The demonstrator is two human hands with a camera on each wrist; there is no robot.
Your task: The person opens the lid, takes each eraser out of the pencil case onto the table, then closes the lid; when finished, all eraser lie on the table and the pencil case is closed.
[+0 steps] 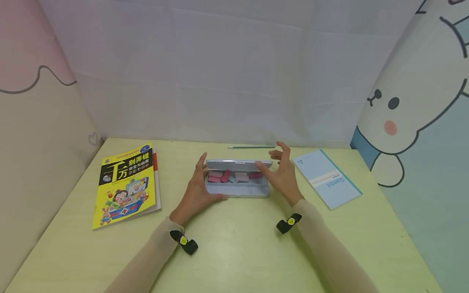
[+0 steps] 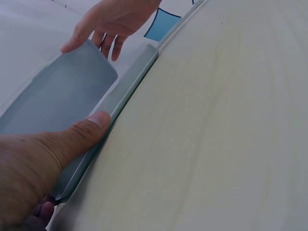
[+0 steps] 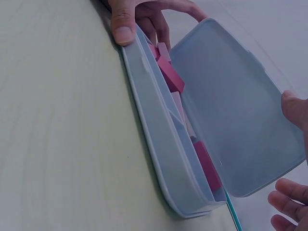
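Observation:
A pale blue pencil case [image 1: 238,190] lies on the table with its hinged lid [image 1: 234,165] raised. Several small pink, red and pale blocks [image 1: 226,176] fill its rear compartment, their kind unclear. My left hand [image 1: 198,194] grips the case's left end, thumb on the front wall [image 2: 115,98] and fingers round the end, partly hidden. At the lid's right side is my right hand [image 1: 283,175]. Its thumb touches the lid's edge, while the other fingers are spread apart from the lid [image 3: 236,110].
A yellow book [image 1: 124,183] lies on another book at the left. To the right is a light blue "Gambit" booklet [image 1: 327,179]. Behind the case, a green pencil [image 1: 253,147] lies near the table's back edge, by the white-covered wall [image 1: 227,81].

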